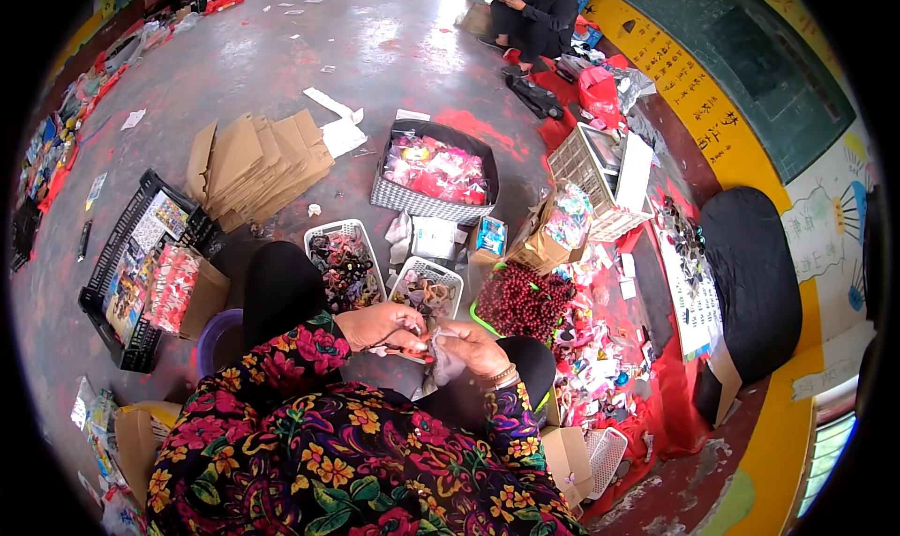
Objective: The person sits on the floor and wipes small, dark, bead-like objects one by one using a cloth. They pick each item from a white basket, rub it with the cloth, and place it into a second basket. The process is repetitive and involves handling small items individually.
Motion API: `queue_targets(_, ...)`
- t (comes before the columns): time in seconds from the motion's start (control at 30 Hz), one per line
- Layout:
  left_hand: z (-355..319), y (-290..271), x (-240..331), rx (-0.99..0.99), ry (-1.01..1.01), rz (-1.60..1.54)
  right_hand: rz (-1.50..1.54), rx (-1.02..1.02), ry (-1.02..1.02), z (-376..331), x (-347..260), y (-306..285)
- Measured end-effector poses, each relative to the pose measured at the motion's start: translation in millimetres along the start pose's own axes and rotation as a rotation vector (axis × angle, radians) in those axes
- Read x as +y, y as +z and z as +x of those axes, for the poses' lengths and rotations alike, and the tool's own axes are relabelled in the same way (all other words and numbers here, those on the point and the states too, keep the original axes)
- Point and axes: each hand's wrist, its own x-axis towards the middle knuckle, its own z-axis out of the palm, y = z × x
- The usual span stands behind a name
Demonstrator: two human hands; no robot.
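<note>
My left hand (380,326) is closed in a pinch in front of my lap, its fingertips close to those of my right hand. Small reddish bits show at its fingers, too small to name. Fingers bent, my right hand (472,349) grips a pale, crumpled, soft-looking piece (447,360) that hangs below it. Just beyond my hands stands a small white basket (457,292) of mixed small items. Left of it, a larger white basket (373,245) holds dark and coloured little pieces. Dark red beads (525,300) are heaped in a green-rimmed container to the right.
Farther out are a checked bin (394,193) of pink packets, flattened cardboard (258,166) and a black crate (117,349). A purple tub (208,344) stands by my left knee. Loose trinkets (600,367) cover the floor at right. A person (536,16) sits far off.
</note>
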Motion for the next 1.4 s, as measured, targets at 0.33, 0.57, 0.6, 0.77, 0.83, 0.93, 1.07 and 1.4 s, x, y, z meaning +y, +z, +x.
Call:
queue_targets(0.33,2,0,2,-0.008,0.001,0.226,-0.162,-0.086,0.039,4,2,-3)
queue_targets(0.57,-2,0,-1,0.015,0.042,-0.239,-0.074,-0.048,-0.017,1,5,-5)
queue_targets(0.6,-2,-1,-2,0.019,0.038,-0.273,-0.058,-0.045,-0.017,0,4,-5)
queue_targets(0.77,-1,0,-5,-0.057,0.158,-0.413,-0.049,-0.061,-0.056,-3,6,-9)
queue_targets(0.83,-2,4,-4,-0.014,0.128,-0.460,0.018,-0.040,-0.049,-6,4,-4)
queue_targets(0.93,-2,9,-1,-0.012,0.067,-0.531,0.078,0.023,-0.033,-7,6,-4)
queue_targets(1.07,-1,19,3,-0.034,0.144,-0.598,0.362,0.159,-0.129,5,20,-7)
queue_targets(1.4,14,36,0,0.281,0.222,-0.628,0.747,0.450,-0.212,35,40,3)
